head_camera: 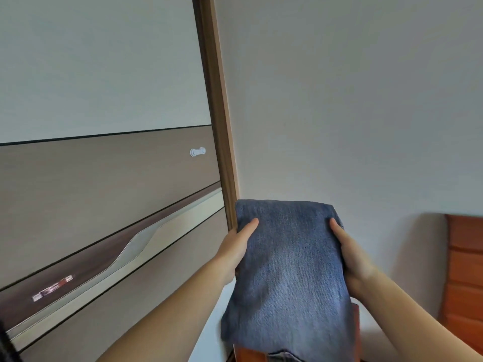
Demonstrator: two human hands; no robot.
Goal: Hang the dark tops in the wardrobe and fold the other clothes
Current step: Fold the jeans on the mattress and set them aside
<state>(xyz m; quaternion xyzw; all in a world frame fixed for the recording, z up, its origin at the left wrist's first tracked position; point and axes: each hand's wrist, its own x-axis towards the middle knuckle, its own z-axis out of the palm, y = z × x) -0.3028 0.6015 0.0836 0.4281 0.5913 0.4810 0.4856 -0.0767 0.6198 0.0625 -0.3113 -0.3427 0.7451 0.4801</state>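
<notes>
wardrobe [104, 165]: doors closed, left of the jeans.
left hand [235, 246]: my fingers hidden under the left edge of the folded jeans [287, 262], thumb on top.
jeans: held up in front of the wall [352, 100], right of the wardrobe frame.
right hand [352, 257]: grips the right edge, thumb on top.
handling: denim looks thick, floppy, fairly heavy; support both side edges so the fold keeps.

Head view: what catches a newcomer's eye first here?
A folded blue denim garment fills the lower centre, gripped at its sides by the left hand and right hand. At left stands a closed grey-brown wardrobe door bearing a small white handle.
</notes>
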